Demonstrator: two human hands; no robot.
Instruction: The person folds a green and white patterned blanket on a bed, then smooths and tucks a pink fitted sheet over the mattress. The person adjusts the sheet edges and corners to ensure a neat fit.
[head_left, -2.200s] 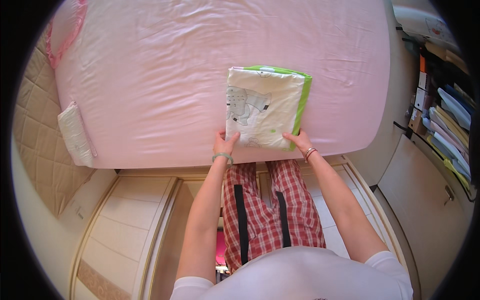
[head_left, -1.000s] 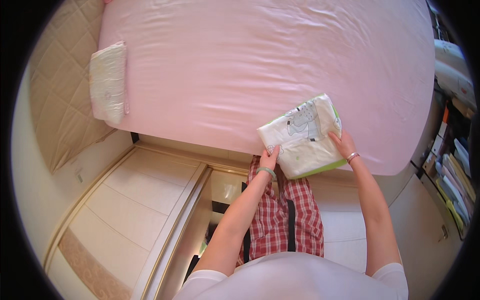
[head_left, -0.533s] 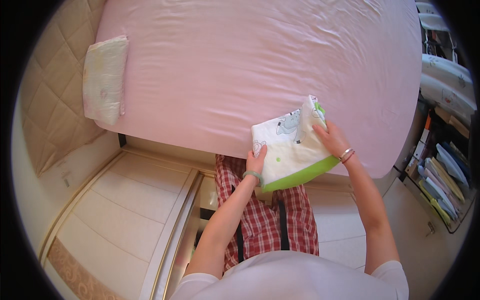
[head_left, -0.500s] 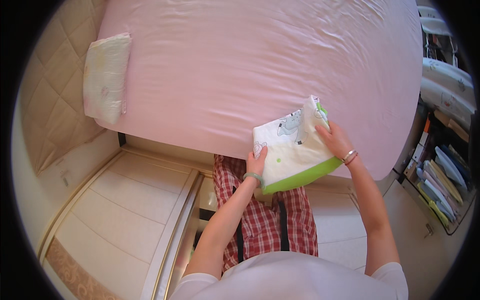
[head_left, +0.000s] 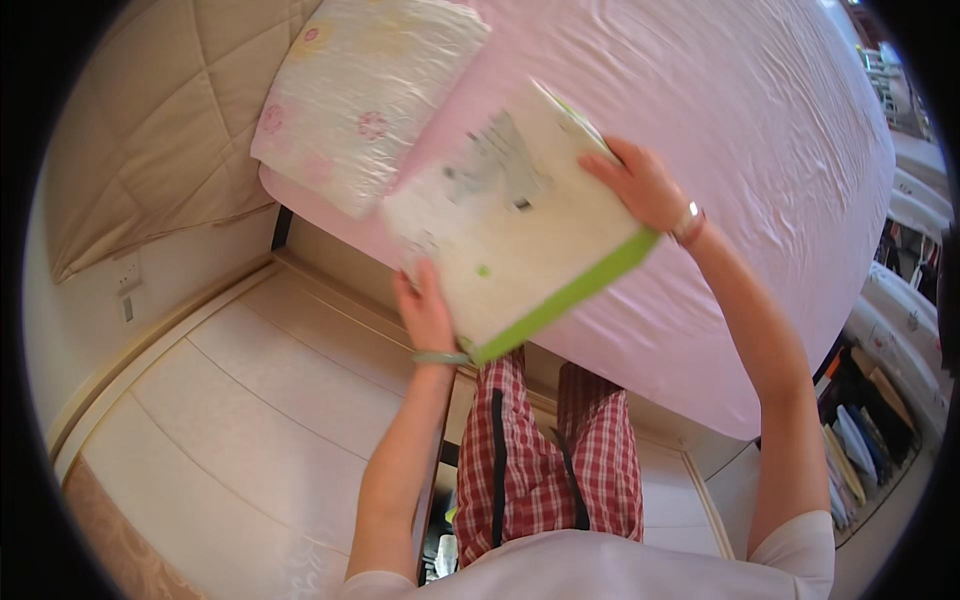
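Observation:
A folded white cloth (head_left: pixel 520 230) with a green edge and a grey printed figure is held up over the near side of the bed, slightly blurred by motion. My left hand (head_left: pixel 427 305) grips its left end, fingers partly behind the fabric. At the right end, my right hand (head_left: pixel 640 185) has its thumb on top and the other fingers round the far edge. The cloth's underside is hidden from me.
A pale flowered pillow (head_left: pixel 370 110) lies at the bed's left end beside a quilted headboard (head_left: pixel 150 130). Pink sheeting (head_left: pixel 740 200) covers the bed. A pale panelled surface (head_left: pixel 230 400) is at lower left. A rack of folded things (head_left: pixel 860 440) stands at right.
Both hands have carried the cloth left and farther over the bed, toward the pillow. The view has turned and shifted left, so the pillow looks larger and nearer.

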